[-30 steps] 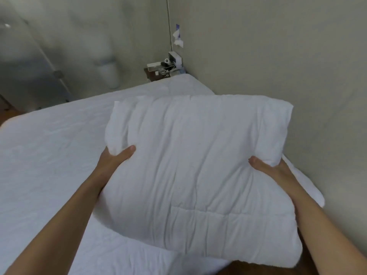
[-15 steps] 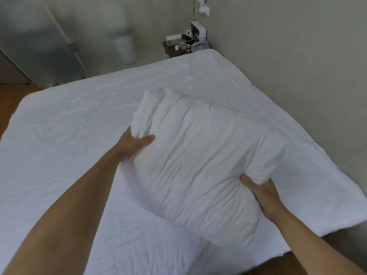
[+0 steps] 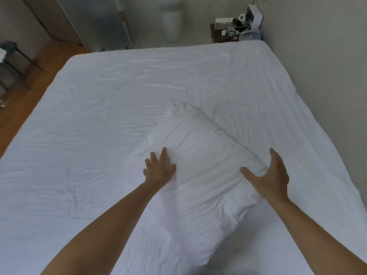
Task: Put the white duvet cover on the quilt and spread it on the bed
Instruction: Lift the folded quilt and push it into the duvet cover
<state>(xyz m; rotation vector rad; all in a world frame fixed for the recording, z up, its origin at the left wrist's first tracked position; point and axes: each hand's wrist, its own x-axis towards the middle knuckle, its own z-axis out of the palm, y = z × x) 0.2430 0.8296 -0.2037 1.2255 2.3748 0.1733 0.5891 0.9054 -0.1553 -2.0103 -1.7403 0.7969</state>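
Nearest, two bare forearms reaching forward over the bed (image 3: 79, 155). Between them, lying on the wrinkled white sheet: the folded quilt (image 3: 200, 175), a plump white bundle with its long axis slanting from the near right corner up toward the far left. Left hand (image 3: 158, 171) spread flat, fingers straight, resting on the quilt's left edge about midway along. Right hand (image 3: 272, 173) wide open, thumb stretched toward the bundle, hovering over or just brushing the right edge; contact hard to judge, white on white. Nothing gripped by either. Both roughly level with the bundle's middle, one per long side, the left probably the closer since already touching. Any unfolding likely to run outward along that slant, toward the far left corner and the near right one. No separate duvet cover distinguishable from sheet and quilt, so the covering step apparently not yet begun. Farther off, the far bed edge; beyond it a dark nightstand (image 3: 218, 34) crowded with small white boxes and cables in the right corner, a pale cylinder (image 3: 172, 24) against the far wall, wooden floor (image 3: 29, 80) along the left.
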